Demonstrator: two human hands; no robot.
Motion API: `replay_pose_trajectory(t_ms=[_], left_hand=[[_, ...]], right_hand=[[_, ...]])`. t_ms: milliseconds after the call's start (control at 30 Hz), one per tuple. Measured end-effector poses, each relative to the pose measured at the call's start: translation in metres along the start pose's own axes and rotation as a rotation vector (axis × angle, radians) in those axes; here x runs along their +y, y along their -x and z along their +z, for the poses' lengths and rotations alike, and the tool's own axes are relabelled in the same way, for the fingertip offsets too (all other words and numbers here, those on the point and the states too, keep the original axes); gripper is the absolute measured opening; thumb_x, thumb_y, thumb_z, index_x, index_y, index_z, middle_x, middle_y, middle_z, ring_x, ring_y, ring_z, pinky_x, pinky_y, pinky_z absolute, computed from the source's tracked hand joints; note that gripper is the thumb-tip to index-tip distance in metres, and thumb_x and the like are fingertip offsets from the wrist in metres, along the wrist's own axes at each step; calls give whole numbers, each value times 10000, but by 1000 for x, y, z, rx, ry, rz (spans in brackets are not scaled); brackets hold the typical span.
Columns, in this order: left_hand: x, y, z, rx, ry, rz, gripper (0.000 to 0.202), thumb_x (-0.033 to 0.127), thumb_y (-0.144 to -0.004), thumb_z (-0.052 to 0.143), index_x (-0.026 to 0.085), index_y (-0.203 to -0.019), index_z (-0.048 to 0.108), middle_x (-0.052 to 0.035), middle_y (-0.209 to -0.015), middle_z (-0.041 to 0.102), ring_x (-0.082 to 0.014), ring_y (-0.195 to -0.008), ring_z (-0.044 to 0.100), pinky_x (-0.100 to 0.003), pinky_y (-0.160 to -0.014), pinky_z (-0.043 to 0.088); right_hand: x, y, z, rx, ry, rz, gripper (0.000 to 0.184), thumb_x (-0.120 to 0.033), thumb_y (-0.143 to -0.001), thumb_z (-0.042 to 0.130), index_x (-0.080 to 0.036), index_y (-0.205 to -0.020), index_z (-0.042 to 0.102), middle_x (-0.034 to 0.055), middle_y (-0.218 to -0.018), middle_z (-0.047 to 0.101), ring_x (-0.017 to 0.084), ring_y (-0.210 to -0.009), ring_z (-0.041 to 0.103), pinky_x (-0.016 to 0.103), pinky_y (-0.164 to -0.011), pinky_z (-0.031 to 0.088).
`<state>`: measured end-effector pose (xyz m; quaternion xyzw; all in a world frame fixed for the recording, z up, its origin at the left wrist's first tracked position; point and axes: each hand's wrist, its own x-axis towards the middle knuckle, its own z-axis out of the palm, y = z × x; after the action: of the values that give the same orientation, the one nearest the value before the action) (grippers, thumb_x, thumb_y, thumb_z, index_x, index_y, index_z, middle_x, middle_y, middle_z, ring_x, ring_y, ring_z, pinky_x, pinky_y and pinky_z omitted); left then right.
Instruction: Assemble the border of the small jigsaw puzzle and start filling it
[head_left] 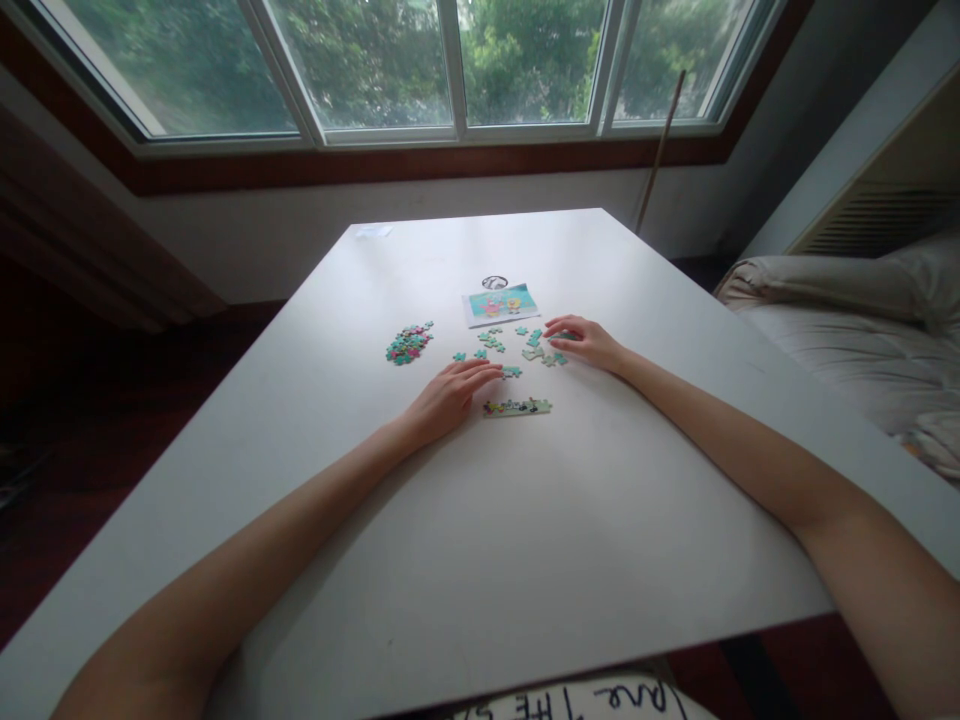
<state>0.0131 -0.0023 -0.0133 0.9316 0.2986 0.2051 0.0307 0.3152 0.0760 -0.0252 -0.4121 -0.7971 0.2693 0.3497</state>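
Observation:
My left hand (454,398) lies flat on the table with its fingers stretched toward a few loose puzzle pieces (511,372). My right hand (583,342) rests over the right side of the scattered pieces (534,352), fingers slightly bent and spread; its fingertips hide part of what lies under them. Just right of my left hand, nearer to me, sits a joined strip of puzzle pieces (517,408) with colourful print. Behind the loose pieces lies a picture card (501,305) with a teal background. A heap of mixed puzzle pieces (409,344) sits to the left.
All of this is on a white table (480,530). Past the card is a small round dark-patterned item (495,283). A scrap of clear plastic (373,232) lies at the far left corner. A thin stick (660,150) leans by the window, and a covered sofa (832,310) stands right.

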Motion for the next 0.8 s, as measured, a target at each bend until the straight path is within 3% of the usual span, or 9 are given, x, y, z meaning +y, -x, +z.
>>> replay_pose_trajectory(t_ms=[167,533,800], left_hand=[[-4,-1,5,8,8,-15,498,8,-789,351,177,-1215,544,-74,-1208,617,-171,-1156,544,-341,-983,452],[-1,-3,1,41,18,24,516,-25,-743,348,154,-1169,577,-80,-1159,644,-167,-1098,577,-322,-965,468],[-2,-2,3,35,26,-4,528,-14,-747,351,184,-1183,574,-55,-1174,639,-161,-1105,570,-332,-969,471]], right_hand=[[-1,0,0,-5,-18,3,292,-430,-747,625,-216,-924,716,95,-1145,629,245,-1067,577,415,-939,432],[-2,0,0,1,-6,9,283,-411,-753,608,-216,-929,711,83,-1147,636,233,-1065,580,399,-941,433],[-11,1,4,12,183,-125,327,-420,-843,517,-231,-1058,675,68,-1155,658,235,-1114,549,427,-1006,387]])
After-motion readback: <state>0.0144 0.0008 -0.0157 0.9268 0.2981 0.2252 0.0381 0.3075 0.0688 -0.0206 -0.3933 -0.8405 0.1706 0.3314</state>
